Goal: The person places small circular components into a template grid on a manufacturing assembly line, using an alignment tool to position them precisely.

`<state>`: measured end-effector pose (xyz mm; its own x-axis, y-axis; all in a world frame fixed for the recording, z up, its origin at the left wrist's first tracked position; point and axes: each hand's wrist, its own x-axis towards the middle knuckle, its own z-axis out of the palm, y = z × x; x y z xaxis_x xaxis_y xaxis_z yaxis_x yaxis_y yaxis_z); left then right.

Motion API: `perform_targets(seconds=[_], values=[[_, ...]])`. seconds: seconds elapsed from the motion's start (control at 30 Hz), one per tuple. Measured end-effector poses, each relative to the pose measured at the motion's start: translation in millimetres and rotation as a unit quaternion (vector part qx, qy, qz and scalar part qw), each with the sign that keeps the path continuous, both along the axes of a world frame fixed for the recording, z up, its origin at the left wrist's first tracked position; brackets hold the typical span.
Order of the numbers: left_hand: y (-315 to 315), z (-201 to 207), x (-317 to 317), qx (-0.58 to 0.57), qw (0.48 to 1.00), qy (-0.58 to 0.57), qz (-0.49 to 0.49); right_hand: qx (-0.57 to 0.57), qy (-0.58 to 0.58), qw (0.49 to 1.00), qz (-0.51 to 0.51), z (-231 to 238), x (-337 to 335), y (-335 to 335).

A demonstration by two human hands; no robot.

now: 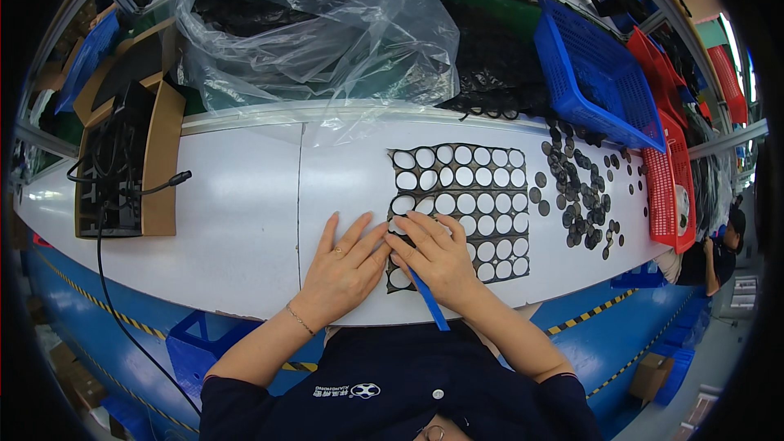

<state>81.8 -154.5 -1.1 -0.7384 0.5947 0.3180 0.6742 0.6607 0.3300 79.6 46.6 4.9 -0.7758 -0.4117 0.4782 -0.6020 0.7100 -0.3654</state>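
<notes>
In the head view, the person's two bare hands meet at the left side of a thin black sheet pierced with rows of round holes (476,189), lying flat on a white worktop (245,196). From the right hand (437,257), most of the sheet spreads between 12 and 3 o'clock; its left edge runs beneath the fingers of both hands. The right fingers are slightly parted and reach toward 11 o'clock, over holes near that edge. A narrow, flat blue strip (429,302) emerges from under this hand toward 5 o'clock; whether the fingers pinch it cannot be told.

The left hand (343,265) has its fingers fanned toward 12 and 1 o'clock, the nearest tips beside the right hand's. Its thumb is hidden, so whether it pinches the sheet's edge cannot be told.

At 2 o'clock from the right hand lie scattered flat black discs (563,173); past them are a blue perforated plastic basket (612,126) and, nearer 3 o'clock, a red perforated plastic basket (674,188). A brown cardboard box (161,167) stands at 10 o'clock from the left hand.
</notes>
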Motion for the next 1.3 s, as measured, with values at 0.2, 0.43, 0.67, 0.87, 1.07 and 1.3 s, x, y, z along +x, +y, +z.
perform_targets(seconds=[0.2, 0.43, 0.67, 0.87, 1.07, 1.3], values=[[0.0, 1.2, 0.8, -0.001, 1.000, 0.014, 0.010, -0.062, 0.085, 0.988, -0.109, 20.2, -56.0, 23.0], [-5.0, -0.3, -8.2, 0.007, 1.000, 0.005, 0.026, -0.182, -0.145, 0.971, -0.047, -0.7, -23.8, 16.5], [3.4, 1.8, -17.7, -0.048, 0.999, 0.006, 0.025, -0.173, -0.148, 0.973, -0.047, -8.4, -17.1, 6.5], [4.1, -0.3, -18.2, -0.058, 0.998, 0.003, 0.029, -0.162, -0.139, 0.975, -0.059, -5.0, -19.5, 4.2], [4.7, -0.1, -19.7, -0.056, 0.998, -0.001, 0.029, -0.173, -0.151, 0.971, -0.065, -5.0, -20.9, 4.1], [5.3, -0.3, -18.5, -0.049, 0.998, -0.002, 0.029, -0.173, -0.147, 0.972, -0.065, -5.5, -19.1, 3.6]])
